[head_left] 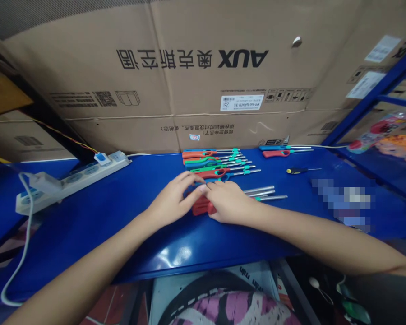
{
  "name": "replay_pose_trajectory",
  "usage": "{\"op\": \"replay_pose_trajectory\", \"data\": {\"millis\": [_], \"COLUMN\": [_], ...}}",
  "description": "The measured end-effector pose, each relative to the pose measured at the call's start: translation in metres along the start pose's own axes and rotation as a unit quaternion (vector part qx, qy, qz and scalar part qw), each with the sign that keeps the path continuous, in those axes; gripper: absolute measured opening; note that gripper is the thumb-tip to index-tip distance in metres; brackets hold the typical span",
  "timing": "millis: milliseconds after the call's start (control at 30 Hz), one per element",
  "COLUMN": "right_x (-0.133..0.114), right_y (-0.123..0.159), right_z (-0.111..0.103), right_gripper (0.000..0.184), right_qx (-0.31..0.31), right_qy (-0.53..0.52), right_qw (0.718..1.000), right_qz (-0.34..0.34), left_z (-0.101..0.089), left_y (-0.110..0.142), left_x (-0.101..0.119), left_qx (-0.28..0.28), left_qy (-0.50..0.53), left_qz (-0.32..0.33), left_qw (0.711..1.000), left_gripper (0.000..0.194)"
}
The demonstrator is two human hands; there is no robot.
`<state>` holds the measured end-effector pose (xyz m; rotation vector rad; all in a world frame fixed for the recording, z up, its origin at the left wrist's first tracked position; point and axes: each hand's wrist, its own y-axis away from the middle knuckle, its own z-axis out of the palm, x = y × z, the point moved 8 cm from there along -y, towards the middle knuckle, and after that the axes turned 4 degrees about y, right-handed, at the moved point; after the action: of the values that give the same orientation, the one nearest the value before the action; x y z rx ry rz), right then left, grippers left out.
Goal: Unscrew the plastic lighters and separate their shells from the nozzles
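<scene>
My left hand (176, 198) and my right hand (232, 203) meet at the fingertips above the blue table. The left fingers are curled, with thumb and index pressed against the right hand's fingers; anything between them is hidden. My right hand bends over red long-necked gas lighters (200, 208), whose metal barrels (267, 197) stick out to its right. A blue lighter handle (200, 183) shows partly behind the fingers. Just beyond lies a row of gas lighters (208, 173) in red, green, blue and orange, barrels pointing right.
At the back right are a blue lighter (274, 147), a red lighter (275, 154) and a small screwdriver (296, 171). A white power strip (84, 176) with cables stands left. A large cardboard box (189, 90) walls off the back; a blurred patch (345, 203) lies right.
</scene>
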<state>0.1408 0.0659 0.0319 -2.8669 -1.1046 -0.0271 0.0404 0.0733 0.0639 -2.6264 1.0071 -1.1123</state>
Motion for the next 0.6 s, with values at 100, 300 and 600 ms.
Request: {"op": "replay_pose_trajectory", "data": {"millis": [100,300,600], "right_x": [0.006,0.023,0.117], "right_y": [-0.002,0.023,0.054], "right_z": [0.003,-0.003,0.005], "right_gripper": [0.068,0.085,0.019], "right_qx": [0.005,0.023,0.016], "right_qy": [-0.028,-0.125,-0.159], "right_qw": [1.0,0.99,0.987], "right_qz": [0.004,-0.055,0.035], "left_z": [0.017,0.038,0.045], "left_y": [0.008,0.016,0.018], "left_x": [0.008,-0.002,0.003], "left_qx": [-0.083,-0.115,-0.145], "left_qy": [-0.034,-0.116,-0.137], "left_qz": [0.003,0.02,0.018], "left_qw": [0.996,0.986,0.98], "left_gripper": [0.049,0.076,0.07]}}
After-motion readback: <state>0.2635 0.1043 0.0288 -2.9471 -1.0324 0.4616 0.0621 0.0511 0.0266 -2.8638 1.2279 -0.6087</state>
